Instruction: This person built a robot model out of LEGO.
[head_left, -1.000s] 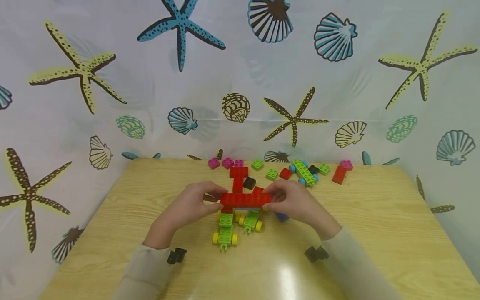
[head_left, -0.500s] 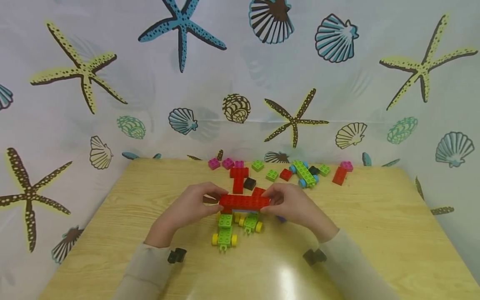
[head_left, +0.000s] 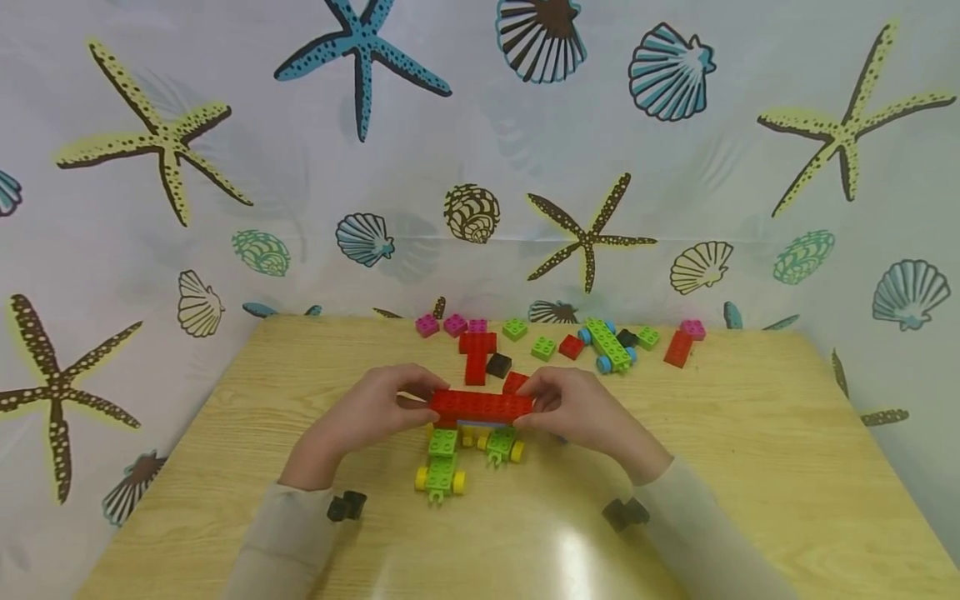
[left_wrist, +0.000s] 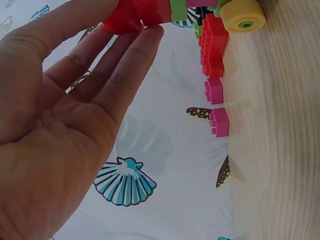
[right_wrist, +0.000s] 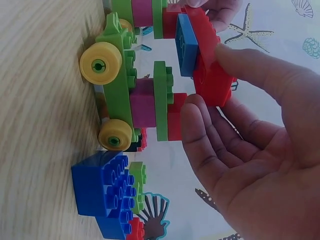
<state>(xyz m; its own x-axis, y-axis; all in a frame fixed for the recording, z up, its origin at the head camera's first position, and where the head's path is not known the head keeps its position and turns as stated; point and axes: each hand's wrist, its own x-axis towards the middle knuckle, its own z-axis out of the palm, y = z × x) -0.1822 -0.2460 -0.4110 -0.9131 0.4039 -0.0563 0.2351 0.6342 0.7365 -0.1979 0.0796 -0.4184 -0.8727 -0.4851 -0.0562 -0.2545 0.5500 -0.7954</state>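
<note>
Long red brick (head_left: 481, 407): held level above the middle of the wooden table (head_left: 750, 467), directly over two green wheeled carts. The left hand (head_left: 367, 412) pinches its left end between thumb and fingers; the right hand (head_left: 585, 412) pinches its right end the same way. In the right wrist view the thumb lies on top of the red brick (right_wrist: 210, 65) and the fingers (right_wrist: 210, 135) curl beneath it; a blue plate (right_wrist: 186, 45) is attached to the brick's underside. In the left wrist view the left hand's fingertips (left_wrist: 145, 37) touch the end of the red brick (left_wrist: 135, 15).

Below the brick:
- Left cart (head_left: 440, 468): green, with yellow wheels, standing on the table and extending toward the person.
- Right cart (head_left: 501, 443): green, with yellow wheels, just beside the left cart. The right wrist view shows it carrying a stack of magenta, green and red pieces (right_wrist: 155, 102); the stack top lies near the held brick, and contact cannot be determined.
- Blue brick (right_wrist: 102, 187): on the table near the right cart, under the right hand.

Along the far edge of the table:
- Red T-shaped assembly (head_left: 477, 354) with a black brick (head_left: 498, 364) beside it.
- Magenta bricks (head_left: 442, 325).
- Loose green bricks (head_left: 525, 337).
- A green plate on blue wheels (head_left: 609, 346).
- A red brick (head_left: 678, 348) at the right.
</note>
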